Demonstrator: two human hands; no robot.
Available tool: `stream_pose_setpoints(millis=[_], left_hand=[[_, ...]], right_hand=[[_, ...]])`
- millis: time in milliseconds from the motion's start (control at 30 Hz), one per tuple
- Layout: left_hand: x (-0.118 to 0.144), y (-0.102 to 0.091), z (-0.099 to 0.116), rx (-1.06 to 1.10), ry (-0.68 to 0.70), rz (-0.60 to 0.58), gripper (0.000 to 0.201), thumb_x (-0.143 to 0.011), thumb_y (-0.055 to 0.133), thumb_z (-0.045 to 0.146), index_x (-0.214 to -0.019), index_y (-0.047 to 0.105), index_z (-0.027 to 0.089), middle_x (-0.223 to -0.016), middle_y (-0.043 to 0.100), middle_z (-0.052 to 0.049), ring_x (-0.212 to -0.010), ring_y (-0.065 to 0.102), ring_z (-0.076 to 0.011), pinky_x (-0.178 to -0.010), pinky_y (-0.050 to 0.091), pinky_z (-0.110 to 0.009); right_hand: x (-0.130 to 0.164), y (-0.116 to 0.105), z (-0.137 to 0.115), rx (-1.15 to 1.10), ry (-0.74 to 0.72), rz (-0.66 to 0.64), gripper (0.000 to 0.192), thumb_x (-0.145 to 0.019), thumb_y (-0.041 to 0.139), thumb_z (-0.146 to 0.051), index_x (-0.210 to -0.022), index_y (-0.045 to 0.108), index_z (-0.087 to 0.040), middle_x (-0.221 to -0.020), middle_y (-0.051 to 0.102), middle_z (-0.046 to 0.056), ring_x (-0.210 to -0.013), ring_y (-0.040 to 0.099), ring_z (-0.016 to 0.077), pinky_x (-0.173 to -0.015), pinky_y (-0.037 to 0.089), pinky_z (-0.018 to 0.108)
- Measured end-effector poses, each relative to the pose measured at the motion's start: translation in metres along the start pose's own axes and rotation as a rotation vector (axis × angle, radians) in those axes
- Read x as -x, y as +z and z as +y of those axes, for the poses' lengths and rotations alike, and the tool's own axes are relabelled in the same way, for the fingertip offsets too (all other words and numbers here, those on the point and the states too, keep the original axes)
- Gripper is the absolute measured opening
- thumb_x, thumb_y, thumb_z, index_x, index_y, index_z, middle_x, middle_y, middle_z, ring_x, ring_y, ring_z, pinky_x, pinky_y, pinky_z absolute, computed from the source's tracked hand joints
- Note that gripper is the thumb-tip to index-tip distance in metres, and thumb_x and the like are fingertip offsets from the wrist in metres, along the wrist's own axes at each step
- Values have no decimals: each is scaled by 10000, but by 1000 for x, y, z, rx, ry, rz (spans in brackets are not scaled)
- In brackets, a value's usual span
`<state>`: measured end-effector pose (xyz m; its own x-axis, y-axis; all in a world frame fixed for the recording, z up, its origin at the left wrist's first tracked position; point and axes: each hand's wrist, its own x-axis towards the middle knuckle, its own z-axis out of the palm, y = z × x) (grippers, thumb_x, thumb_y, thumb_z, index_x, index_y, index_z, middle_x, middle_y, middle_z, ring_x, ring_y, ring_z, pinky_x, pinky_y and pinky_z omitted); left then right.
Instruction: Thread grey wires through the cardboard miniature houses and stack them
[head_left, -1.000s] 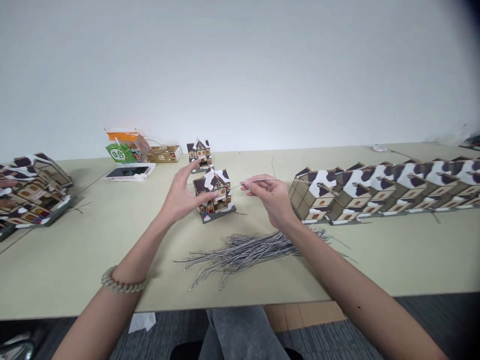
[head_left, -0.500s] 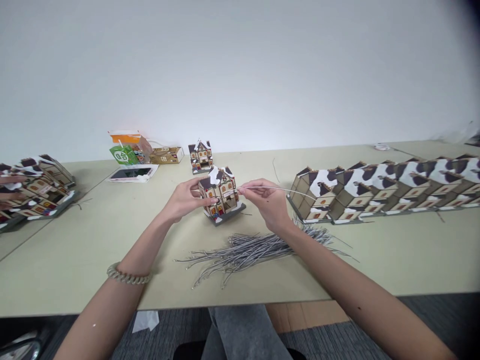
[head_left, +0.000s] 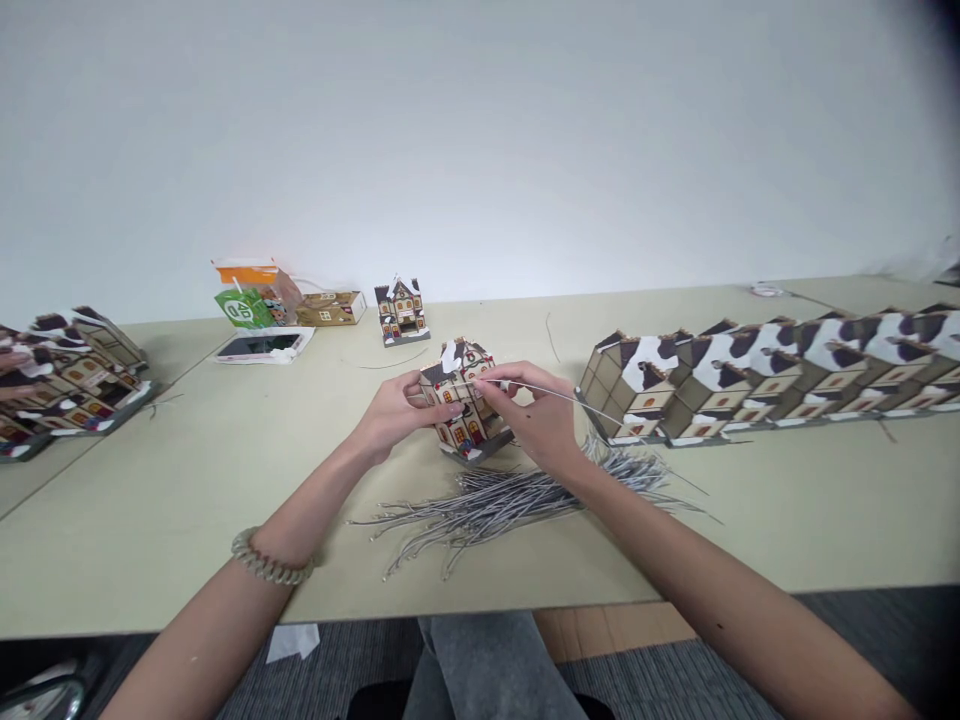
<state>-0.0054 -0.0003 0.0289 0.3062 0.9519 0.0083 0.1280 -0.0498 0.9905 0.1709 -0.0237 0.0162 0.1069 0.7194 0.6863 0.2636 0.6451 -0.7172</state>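
Observation:
A small model house (head_left: 471, 432) with a snowy roof is gripped at its left side by my left hand (head_left: 397, 415), thumb across the front. It leans slightly above the table. My right hand (head_left: 536, 412) pinches a thin pale wire (head_left: 598, 411) against the upper front of the house, and the wire's tail trails off to the right. Whether the wire passes through the house is hidden by my fingers. Below both hands lies a bundle of grey wires (head_left: 487, 510). Left of the house's roof, a thin dark strand (head_left: 394, 365) shows over the table.
Several like houses (head_left: 697, 395) stand in a row at right, and one house (head_left: 402, 312) stands at the back. Behind left are a phone (head_left: 259, 347), a green carton (head_left: 244, 308) and a gold box (head_left: 330, 308). Far left, another person's hand (head_left: 11, 375) touches more houses (head_left: 82, 375).
Both hands have brought the house slightly right and nearer to me, and it has tilted. My right fingers now lie over its front. The thin strand left of the roof has come into view.

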Motion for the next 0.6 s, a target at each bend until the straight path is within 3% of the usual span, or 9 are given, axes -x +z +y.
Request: stream_pose_setpoints(millis=[600], left_hand=[[0, -1, -1, -21, 13, 7, 623, -546, 835, 264, -1107, 592, 143, -1043, 708, -93, -890, 682, -207, -799, 552, -352]], right_hand=[[0, -1, 0, 48, -95, -20, 57, -790, 659, -251, -739, 682, -261, -772, 717, 16, -799, 632, 169, -637, 479, 301]])
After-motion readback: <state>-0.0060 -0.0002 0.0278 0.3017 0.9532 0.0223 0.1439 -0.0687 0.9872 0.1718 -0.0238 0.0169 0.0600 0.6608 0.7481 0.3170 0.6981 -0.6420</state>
